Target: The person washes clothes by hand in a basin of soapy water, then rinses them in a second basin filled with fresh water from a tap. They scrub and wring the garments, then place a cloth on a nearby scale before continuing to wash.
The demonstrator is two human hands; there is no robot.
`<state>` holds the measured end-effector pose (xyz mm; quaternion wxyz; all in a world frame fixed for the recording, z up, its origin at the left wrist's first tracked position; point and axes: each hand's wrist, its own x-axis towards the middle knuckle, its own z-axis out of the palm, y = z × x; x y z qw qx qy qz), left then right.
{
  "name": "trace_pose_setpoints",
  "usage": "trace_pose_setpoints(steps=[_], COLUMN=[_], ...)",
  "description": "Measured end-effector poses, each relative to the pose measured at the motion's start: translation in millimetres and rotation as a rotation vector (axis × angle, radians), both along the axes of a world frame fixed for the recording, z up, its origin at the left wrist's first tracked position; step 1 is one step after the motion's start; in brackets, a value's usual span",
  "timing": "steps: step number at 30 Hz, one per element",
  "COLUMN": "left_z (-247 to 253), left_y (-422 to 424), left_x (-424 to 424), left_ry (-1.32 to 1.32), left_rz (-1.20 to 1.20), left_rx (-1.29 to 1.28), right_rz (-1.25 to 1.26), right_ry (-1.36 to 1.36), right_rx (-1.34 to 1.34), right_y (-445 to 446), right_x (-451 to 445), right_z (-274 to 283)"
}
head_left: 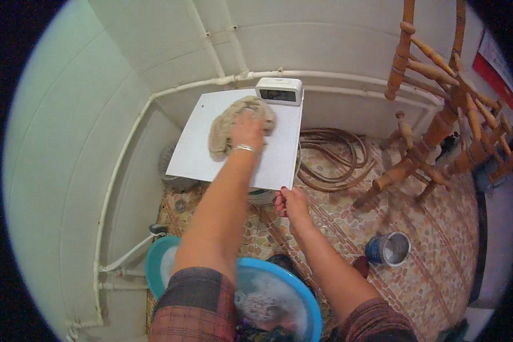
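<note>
My left hand (248, 130), with a silvery bracelet at the wrist, presses on a bunched beige cloth (222, 128) lying on a white board (192, 158). The fingers are partly hidden in its folds, so whether they grip it is unclear. My right hand (291, 203) pinches the board's near right corner. A white digital clock (279, 91) stands at the board's far right corner. Under the board, a container (263, 196) shows only in part. Nearer to me, a blue basin (312, 299) holds sudsy water and dark fabric.
A teal basin (154, 260) stands at the lower left, partly behind my left arm. Coiled hose (337, 179) lies on the pebble-patterned floor beyond the board. Turned wooden furniture (423, 141) stands at right, above a blue-and-white bucket (387, 249). White pipes (128, 149) run along the wall.
</note>
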<state>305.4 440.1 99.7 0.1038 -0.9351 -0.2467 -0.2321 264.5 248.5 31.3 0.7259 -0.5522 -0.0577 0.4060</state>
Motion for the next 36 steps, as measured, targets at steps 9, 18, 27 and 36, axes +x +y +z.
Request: trace_pose_setpoints(steps=[9,18,27,36], left_z=[14,6,-31,-31], left_y=[56,-26,-83,-74], left_x=[-86,-136,-148,-120], left_ry=[-0.047,-0.028,0.202,0.202], left_rz=[0.248,-0.112,-0.113,-0.114], left_rx=[0.076,-0.109,-0.261,-0.299], right_rz=[0.046,0.063,0.175,0.231], right_ry=[0.016,0.167,0.056,0.054], right_rx=[0.012,-0.102,-0.144,-0.183], right_y=[-5,-27,-109,-132], right_x=[-1,-24,-69,-40], right_z=[-5,5,75,67])
